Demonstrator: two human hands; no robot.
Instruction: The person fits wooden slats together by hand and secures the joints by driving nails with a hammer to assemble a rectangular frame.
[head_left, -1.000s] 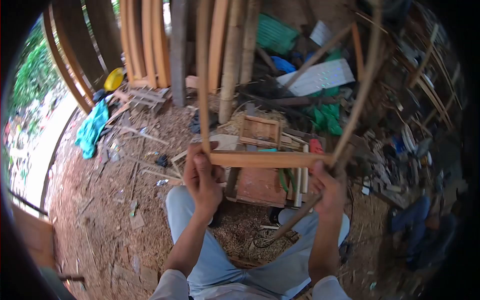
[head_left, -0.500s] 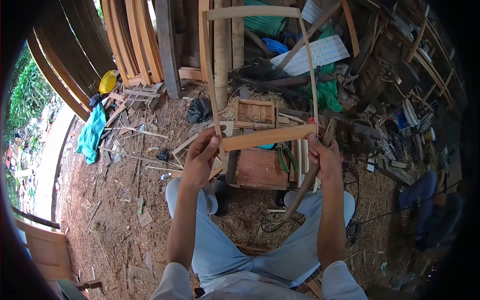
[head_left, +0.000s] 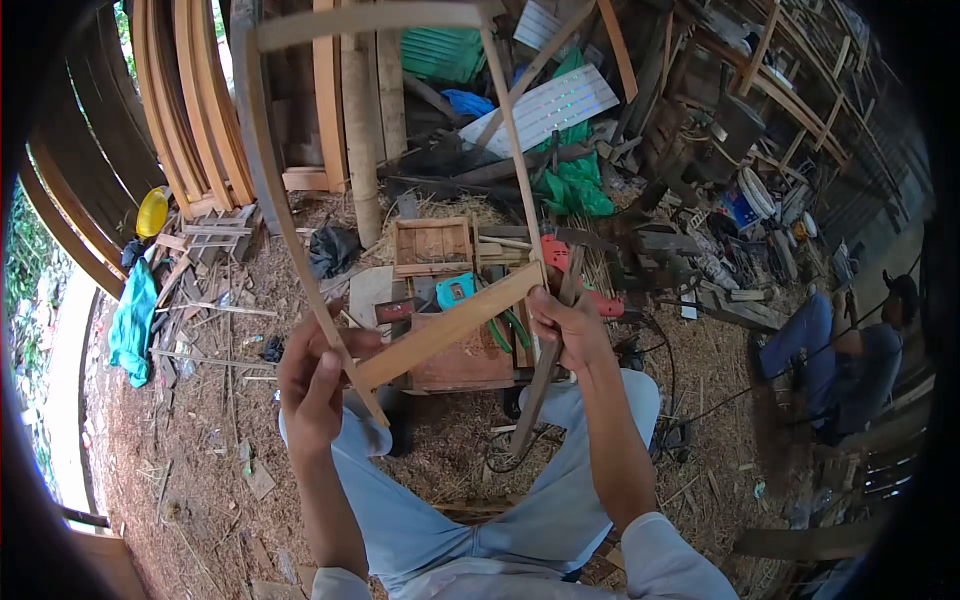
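A slim wooden frame point(head_left: 450, 330) stands up before me, tilted, with a wide crosspiece near my body and a narrower bar at its far end. My left hand point(head_left: 315, 385) holds its left leg near the crosspiece joint, thumb in front and fingers behind. At the crosspiece's other end, my right hand point(head_left: 570, 325) grips the corner. That same hand also clasps a hammer point(head_left: 537, 400), its dark wooden handle slanting down and its head up. Beneath the frame are green-handled pliers point(head_left: 516, 332) and a turquoise tape measure point(head_left: 455, 290) on a low wooden bench point(head_left: 450, 375).
A red power tool point(head_left: 556, 254) lies past my right hand. An open wooden box point(head_left: 433, 245) sits beyond the bench. Wood shavings and offcuts cover the ground. Boards point(head_left: 190, 110) lean at back left. Another person point(head_left: 865, 350) sits at far right.
My view has swung right, so the surroundings shift left. The frame's crosspiece has tilted, its left end lower and nearer me. My left-hand fingers have loosened and spread somewhat.
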